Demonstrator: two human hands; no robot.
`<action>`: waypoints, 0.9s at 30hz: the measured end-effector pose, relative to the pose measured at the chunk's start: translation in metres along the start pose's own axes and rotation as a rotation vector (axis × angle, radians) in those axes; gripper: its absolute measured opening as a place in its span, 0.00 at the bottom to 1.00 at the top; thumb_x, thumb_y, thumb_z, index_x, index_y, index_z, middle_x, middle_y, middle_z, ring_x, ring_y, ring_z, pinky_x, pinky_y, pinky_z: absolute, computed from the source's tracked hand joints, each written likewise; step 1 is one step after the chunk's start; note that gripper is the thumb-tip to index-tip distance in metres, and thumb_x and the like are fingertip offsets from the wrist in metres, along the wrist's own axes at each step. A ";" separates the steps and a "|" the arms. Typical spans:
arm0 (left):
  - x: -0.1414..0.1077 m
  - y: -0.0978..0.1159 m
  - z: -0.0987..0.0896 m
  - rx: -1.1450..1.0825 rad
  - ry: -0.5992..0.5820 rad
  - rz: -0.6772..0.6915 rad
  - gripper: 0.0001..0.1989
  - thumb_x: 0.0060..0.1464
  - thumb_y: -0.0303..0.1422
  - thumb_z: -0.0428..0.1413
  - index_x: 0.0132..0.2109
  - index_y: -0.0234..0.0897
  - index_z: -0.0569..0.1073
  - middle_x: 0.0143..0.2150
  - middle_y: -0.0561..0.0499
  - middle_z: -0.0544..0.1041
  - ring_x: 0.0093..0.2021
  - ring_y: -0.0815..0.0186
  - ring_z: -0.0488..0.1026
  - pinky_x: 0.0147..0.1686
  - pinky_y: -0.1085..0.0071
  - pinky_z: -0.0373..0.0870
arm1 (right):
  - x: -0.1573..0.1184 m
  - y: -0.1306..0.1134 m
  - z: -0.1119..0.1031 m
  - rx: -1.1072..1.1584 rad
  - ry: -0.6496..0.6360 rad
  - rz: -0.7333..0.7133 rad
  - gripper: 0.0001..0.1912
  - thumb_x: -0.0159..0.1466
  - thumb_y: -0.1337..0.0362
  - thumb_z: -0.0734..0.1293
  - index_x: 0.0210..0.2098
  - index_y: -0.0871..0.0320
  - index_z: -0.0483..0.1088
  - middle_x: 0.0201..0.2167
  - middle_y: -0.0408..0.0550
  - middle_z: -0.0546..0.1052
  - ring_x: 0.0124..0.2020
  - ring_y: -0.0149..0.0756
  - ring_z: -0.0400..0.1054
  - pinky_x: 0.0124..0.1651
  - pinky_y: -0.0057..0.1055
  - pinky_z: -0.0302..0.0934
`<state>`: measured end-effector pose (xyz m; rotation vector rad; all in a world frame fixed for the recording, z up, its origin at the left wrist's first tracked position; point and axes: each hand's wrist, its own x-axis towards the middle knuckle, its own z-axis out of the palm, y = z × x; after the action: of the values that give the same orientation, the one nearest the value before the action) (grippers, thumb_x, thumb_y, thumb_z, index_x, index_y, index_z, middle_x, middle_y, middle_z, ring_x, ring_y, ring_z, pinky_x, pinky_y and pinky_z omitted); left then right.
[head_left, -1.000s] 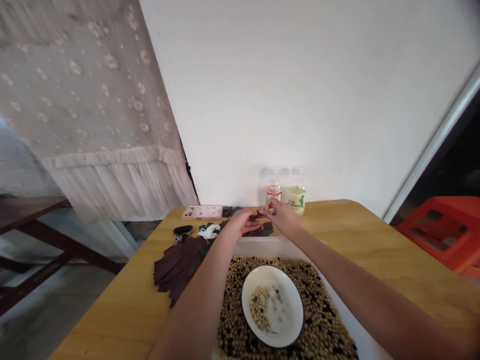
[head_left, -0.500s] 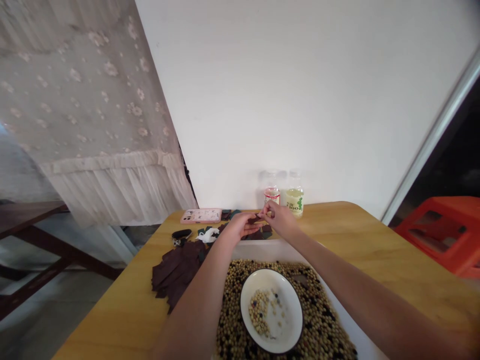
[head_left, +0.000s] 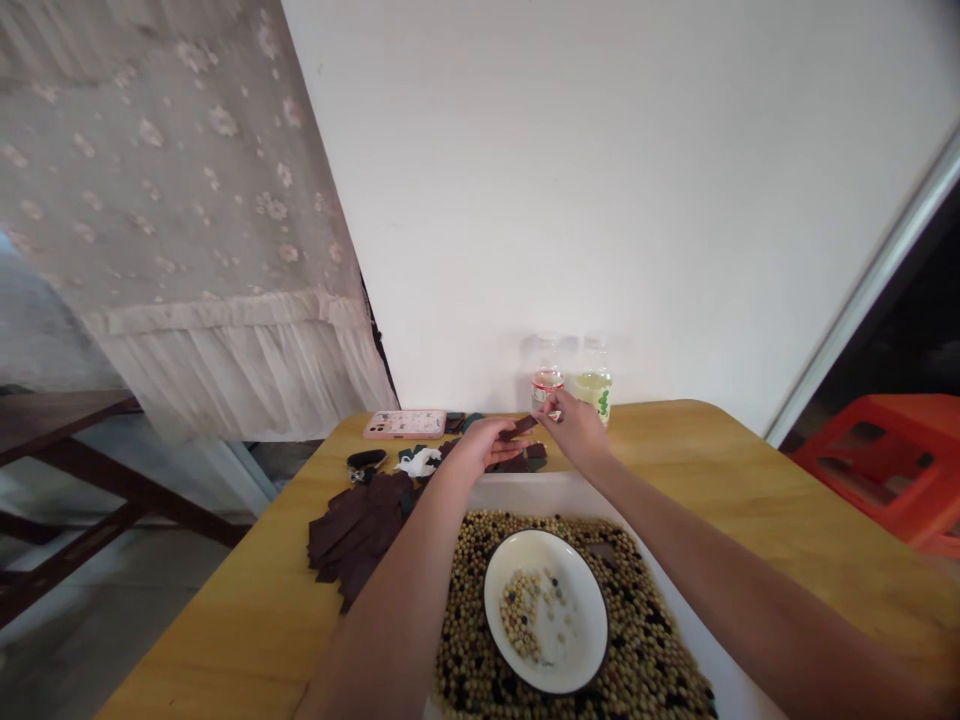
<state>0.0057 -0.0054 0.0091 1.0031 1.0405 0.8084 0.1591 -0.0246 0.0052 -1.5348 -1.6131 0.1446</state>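
Note:
Between my two hands a small dark maroon fabric strip (head_left: 519, 429) is held above the far edge of a white tray (head_left: 547, 490). My left hand (head_left: 484, 446) pinches its left end, with the lower fingers stretched beneath. At its right end the fingertips of my right hand (head_left: 571, 420) are closed. The tray is filled with small tan and black beads (head_left: 637, 620). On them rests a white oval bowl (head_left: 577, 660) with a dark rim, holding a few loose beads. Left of my left forearm lies a pile of maroon strips (head_left: 360, 530).
Two clear bottles stand by the wall: a red-labelled bottle (head_left: 547, 384) and a green-labelled bottle (head_left: 596, 388). A pink-cased phone (head_left: 405, 424), a black key fob (head_left: 367, 461) and white crumpled tissue (head_left: 418, 462) lie at the back left. An orange stool (head_left: 885, 460) stands right of the wooden table (head_left: 757, 480).
My right hand has moved slightly right and up, away from my left. More of the maroon strip now shows between them. The whole view has shifted a little.

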 end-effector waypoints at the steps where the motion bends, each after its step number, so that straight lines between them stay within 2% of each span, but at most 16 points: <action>1: 0.000 0.000 0.000 -0.001 0.000 -0.002 0.08 0.46 0.27 0.50 0.35 0.32 0.73 0.38 0.44 0.77 0.30 0.67 0.75 0.31 0.74 0.72 | 0.000 0.001 0.001 0.005 0.004 -0.006 0.05 0.53 0.61 0.63 0.24 0.55 0.62 0.24 0.40 0.73 0.21 0.30 0.63 0.25 0.26 0.53; 7: 0.000 0.000 -0.001 -0.005 -0.011 0.008 0.09 0.46 0.26 0.51 0.36 0.32 0.72 0.39 0.44 0.77 0.31 0.66 0.75 0.31 0.74 0.72 | 0.000 0.003 0.004 0.064 0.016 -0.045 0.07 0.54 0.60 0.63 0.24 0.55 0.61 0.25 0.40 0.73 0.22 0.30 0.64 0.27 0.27 0.55; 20: 0.004 -0.004 -0.003 0.033 -0.031 0.010 0.07 0.46 0.28 0.53 0.34 0.34 0.72 0.38 0.46 0.77 0.32 0.65 0.75 0.32 0.74 0.72 | -0.002 0.002 0.007 0.142 -0.128 -0.132 0.07 0.53 0.60 0.64 0.27 0.55 0.61 0.26 0.40 0.74 0.21 0.28 0.64 0.25 0.25 0.56; 27: 0.003 -0.003 0.000 0.064 -0.077 0.022 0.08 0.46 0.28 0.52 0.37 0.34 0.72 0.37 0.46 0.77 0.30 0.66 0.75 0.31 0.74 0.72 | -0.001 0.003 0.007 0.161 -0.072 -0.117 0.10 0.52 0.59 0.65 0.31 0.54 0.60 0.28 0.40 0.75 0.20 0.28 0.64 0.24 0.26 0.55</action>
<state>0.0066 -0.0036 0.0051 1.0928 0.9964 0.7526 0.1562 -0.0210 -0.0013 -1.3227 -1.7005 0.2611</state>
